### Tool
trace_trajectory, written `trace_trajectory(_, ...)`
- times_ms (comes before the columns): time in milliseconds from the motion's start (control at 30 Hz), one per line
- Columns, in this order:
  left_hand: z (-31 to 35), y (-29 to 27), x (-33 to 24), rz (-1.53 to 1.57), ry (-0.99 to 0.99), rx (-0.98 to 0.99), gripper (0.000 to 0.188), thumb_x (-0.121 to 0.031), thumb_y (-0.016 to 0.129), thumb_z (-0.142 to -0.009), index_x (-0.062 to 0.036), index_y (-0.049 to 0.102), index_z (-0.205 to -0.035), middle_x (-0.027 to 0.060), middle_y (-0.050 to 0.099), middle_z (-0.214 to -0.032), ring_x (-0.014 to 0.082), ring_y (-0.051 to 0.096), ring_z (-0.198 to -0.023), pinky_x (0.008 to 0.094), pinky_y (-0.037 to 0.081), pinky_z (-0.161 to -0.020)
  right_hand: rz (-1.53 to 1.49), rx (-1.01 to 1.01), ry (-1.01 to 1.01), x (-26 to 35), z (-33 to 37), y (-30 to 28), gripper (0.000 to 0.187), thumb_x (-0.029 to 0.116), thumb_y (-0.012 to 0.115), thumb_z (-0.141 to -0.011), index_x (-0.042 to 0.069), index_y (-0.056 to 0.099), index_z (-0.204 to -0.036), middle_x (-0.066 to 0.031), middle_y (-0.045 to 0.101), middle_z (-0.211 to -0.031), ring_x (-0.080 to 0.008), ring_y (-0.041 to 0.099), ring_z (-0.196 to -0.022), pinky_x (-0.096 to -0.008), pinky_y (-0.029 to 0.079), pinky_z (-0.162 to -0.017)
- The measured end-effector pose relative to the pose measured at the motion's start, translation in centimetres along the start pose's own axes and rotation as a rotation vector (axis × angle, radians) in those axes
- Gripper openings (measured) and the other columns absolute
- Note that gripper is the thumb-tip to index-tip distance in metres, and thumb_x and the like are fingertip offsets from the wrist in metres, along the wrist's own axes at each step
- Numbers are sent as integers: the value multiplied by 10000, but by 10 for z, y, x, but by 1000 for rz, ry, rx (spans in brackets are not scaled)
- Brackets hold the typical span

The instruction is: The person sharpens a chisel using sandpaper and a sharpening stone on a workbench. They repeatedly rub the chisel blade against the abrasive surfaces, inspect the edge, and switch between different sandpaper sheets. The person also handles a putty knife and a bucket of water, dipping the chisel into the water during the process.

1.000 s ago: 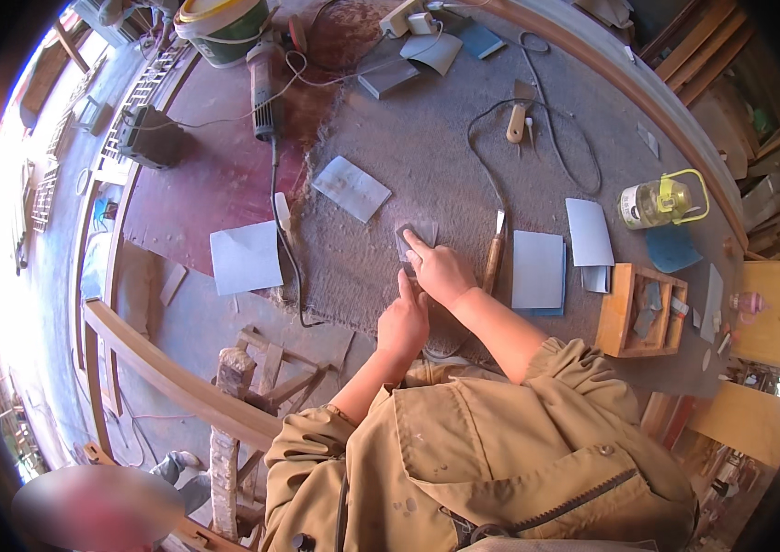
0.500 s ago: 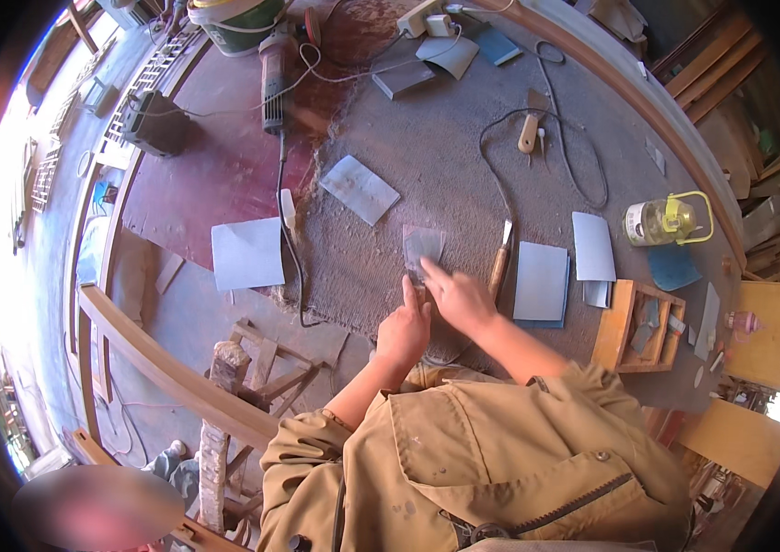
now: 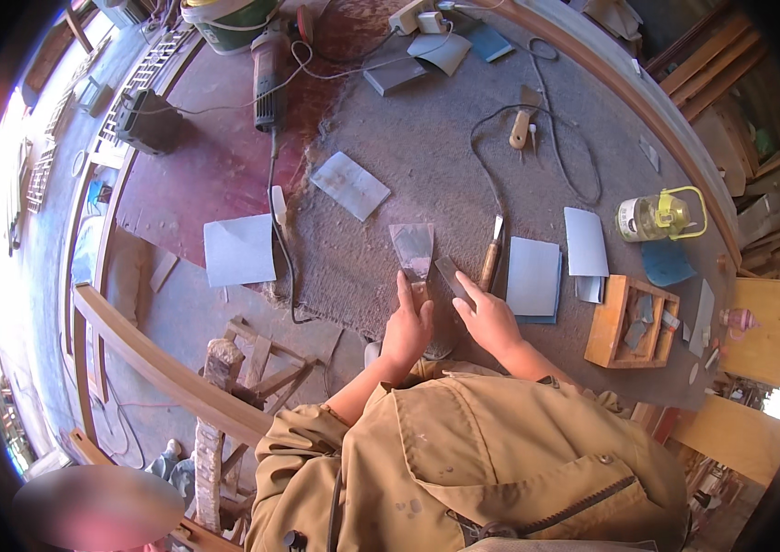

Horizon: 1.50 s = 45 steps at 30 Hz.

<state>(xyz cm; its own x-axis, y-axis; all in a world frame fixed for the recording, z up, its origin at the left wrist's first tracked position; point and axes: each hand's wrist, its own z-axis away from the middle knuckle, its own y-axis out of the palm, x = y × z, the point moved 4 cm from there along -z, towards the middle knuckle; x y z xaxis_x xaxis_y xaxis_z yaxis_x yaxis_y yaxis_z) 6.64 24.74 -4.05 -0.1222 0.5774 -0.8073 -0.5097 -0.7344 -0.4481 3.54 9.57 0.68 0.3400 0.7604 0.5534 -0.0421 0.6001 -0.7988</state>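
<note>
left hand (image 3: pixel 407 333): scraper (image 3: pixel 412 247) gripped, over mat (image 3: pixel 344 262); | right hand (image 3: pixel 491 322): dark block (image 3: pixel 450 274) gripped, just right of the scraper; | risk: skin might be nicked by the scraper's edge, were the block let slip or pressed unevenly

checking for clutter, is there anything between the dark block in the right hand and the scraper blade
Nothing visible stands between the dark block in the right hand and the scraper blade just left of it. The wood-handled tool lies right of the block, outside that narrow gap.
</note>
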Motion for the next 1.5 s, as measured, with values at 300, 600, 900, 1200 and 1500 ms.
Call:
trace_trajectory(300,4,12,-6,167,-21,99,740,-199,470,-887,27,-27,-1387,313,597,-782,479,581,-699,513,462,-607,233,0,-53,18,-6,0,363,246,542,-869,168,538,-1224,-215,577,-723,-398,582,-624,-460,486,-582)
trace_trajectory(600,-1,14,-4,114,-16,71,728,-183,457,-909,-43,-45,-1417,195,624,-737,336,630,-627,403,497,-576,190,-43,-76,19,-20,9,371,274,530,-873,176,541,-1231,-215,543,-620,-391,587,-604,-472,476,-566)
trace_trajectory(900,-4,6,-9,206,-47,104,682,-199,434,-914,-5,6,-1408,214,610,-679,365,608,-573,415,475,-538,187,-44,-102,17,-30,11,363,267,532,-867,169,551,-1216,-233,574,-671,-393,591,-633,-463,482,-580)
trace_trajectory(1200,-4,-9,-12,253,-80,134,689,-194,452,-897,-23,32,-1415,292,599,-759,461,585,-659,485,458,-577,147,-49,-162,22,-31,20,361,266,542,-870,166,554,-1216,-218,554,-603,-376,597,-581,-458,479,-525)
trace_trajectory(1500,-5,-9,0,184,20,108,682,-183,456,-891,-18,48,-1412,291,603,-813,466,584,-706,488,463,-600,117,-91,-190,22,-44,16,333,232,547,-865,123,579,-1178,-198,572,-607,-363,597,-592,-448,478,-547)
